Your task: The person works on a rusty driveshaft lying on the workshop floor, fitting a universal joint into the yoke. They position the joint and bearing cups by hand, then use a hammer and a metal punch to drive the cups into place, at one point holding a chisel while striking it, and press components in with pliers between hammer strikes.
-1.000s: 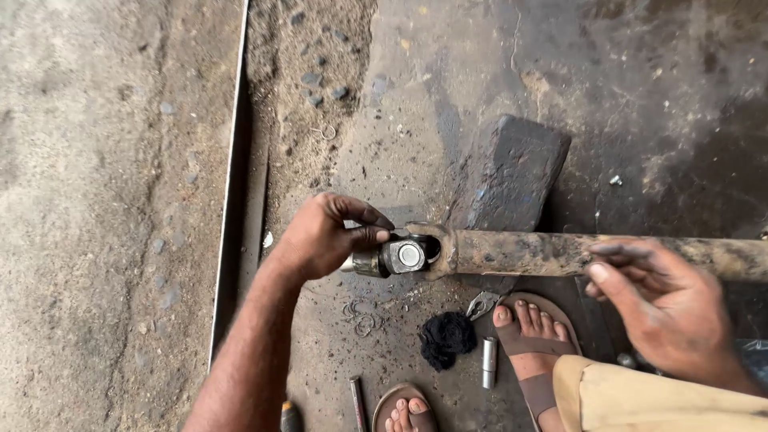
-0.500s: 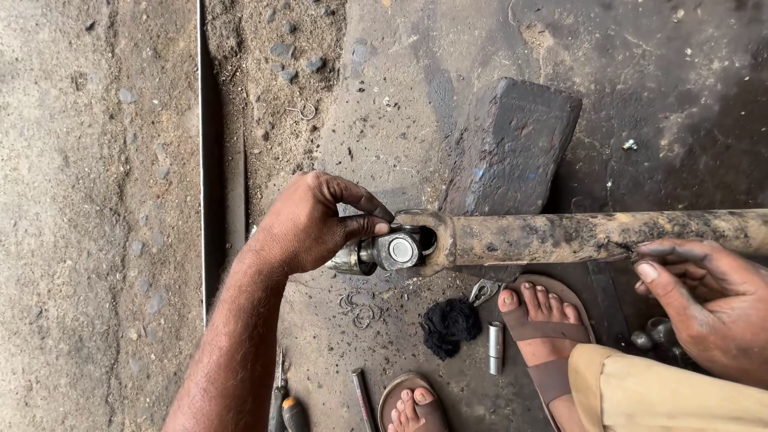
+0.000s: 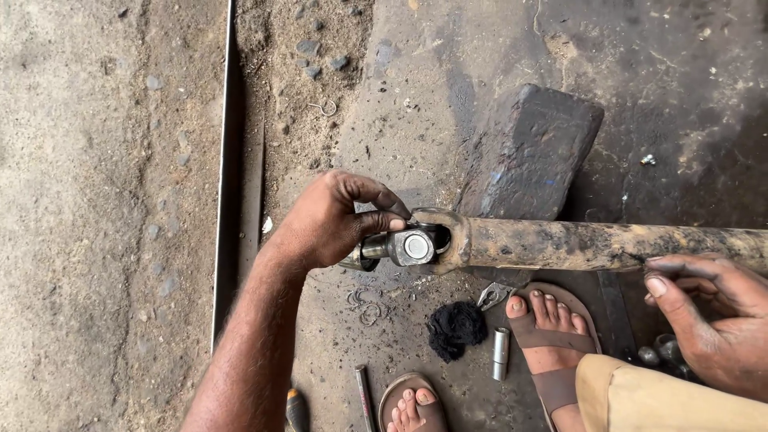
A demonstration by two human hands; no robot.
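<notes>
A long rusty drive shaft lies across the greasy floor, its yoke end pointing left. My left hand grips a shiny metal cross joint that sits in the yoke, thumb and fingers pinched over its top. My right hand rests at the shaft's right part, fingers curled loosely against its underside, gripping nothing that I can see. My two sandalled feet are planted just below the shaft.
A dark block props the shaft from behind. Near my feet lie a black rag, a small metal cylinder, a thin rod and a tool handle. A metal rail runs along a gravel strip at left.
My left hand stays on the cross joint while the view shifts slightly. My right hand has slid down off the top of the shaft toward its underside.
</notes>
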